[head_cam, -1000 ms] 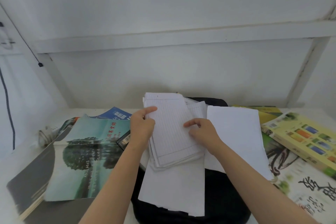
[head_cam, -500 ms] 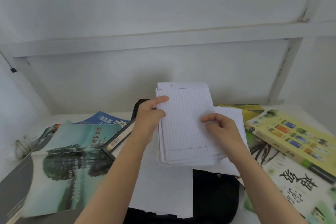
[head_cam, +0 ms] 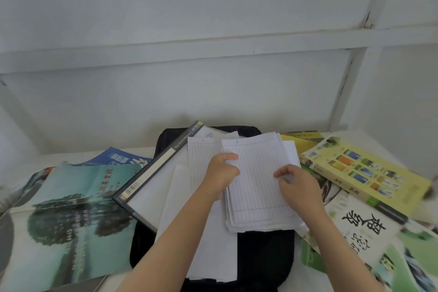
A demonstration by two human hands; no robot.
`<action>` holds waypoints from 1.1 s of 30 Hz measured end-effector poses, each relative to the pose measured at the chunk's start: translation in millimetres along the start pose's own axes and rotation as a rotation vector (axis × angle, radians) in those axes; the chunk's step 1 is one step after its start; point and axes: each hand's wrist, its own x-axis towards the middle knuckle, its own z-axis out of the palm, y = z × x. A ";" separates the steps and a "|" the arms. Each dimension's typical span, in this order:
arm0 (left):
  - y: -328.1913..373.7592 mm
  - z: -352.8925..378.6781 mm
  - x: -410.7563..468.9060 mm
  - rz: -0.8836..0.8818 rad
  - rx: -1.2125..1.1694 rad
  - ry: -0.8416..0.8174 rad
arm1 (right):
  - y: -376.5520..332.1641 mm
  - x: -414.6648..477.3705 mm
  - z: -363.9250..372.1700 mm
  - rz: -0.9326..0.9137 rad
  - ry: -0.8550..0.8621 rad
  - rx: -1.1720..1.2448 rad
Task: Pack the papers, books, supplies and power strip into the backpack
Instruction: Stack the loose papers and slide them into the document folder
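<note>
White surface (head_cam: 54, 159), cluttered: over the last second the lined paper stack (head_cam: 258, 185) shifted right, uncovering a dark-edged file folder (head_cam: 151, 173). Left grip (head_cam: 220, 176) and right grip (head_cam: 301, 185) each pinch a side edge, so it's likely being squared for packing. The stack sits over the black backpack (head_cam: 263, 256), which lies flat under loose sheets; I can't see its opening or anything inside.

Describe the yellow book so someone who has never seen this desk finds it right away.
Find the black backpack lying in the middle under the papers, then look right. Past the papers' right edge lies the yellow book, flat, just behind a magazine with big black calligraphy. Its pale yellow cover carries a grid of small coloured photos, unlike its neighbours.
</note>
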 end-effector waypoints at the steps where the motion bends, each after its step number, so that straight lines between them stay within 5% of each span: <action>1: 0.9 -0.6 -2.3 0.001 -0.022 0.000 | -0.5 0.1 -0.6 -0.005 -0.022 0.041; 9: 1.1 -20.1 -17.0 0.100 -0.142 0.109 | -17.9 -7.4 -0.5 -0.104 -0.053 0.214; 16: 12.7 -53.6 -11.3 0.223 -0.021 0.298 | -49.6 7.2 24.6 -0.203 -0.137 0.241; 27: 4.5 -75.7 18.2 0.112 0.152 0.296 | -59.1 27.5 69.6 -0.157 -0.162 -0.163; 33: 7.0 -77.0 21.0 0.023 -0.007 0.266 | -67.9 32.3 66.5 -0.071 -0.172 0.019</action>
